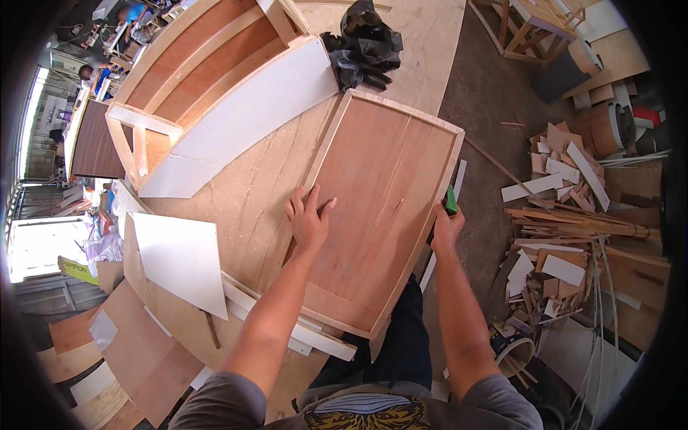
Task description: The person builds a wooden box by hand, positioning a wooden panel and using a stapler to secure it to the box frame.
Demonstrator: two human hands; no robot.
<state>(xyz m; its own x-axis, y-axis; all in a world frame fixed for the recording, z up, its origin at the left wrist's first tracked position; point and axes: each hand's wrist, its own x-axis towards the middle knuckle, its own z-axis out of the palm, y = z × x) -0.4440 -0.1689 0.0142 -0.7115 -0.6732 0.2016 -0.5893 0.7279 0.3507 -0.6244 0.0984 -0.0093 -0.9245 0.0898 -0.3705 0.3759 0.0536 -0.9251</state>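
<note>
- Framed wooden panel: we have it at the centre, partly over the desk, its six-o'clock end above our legs.
- Our left hand lies open, fingers spread, at the panel's nine-o'clock rim.
- Our right hand curls around a green object beside the three-o'clock rim.
- Toward twelve we see a black plastic bag; toward eleven, a curved white-faced frame.

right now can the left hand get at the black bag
Probably yes, with a stretch forward: the left hand is at the left edge of the panel, and nothing blocks the way to the black bag past the panel's far end.
</note>
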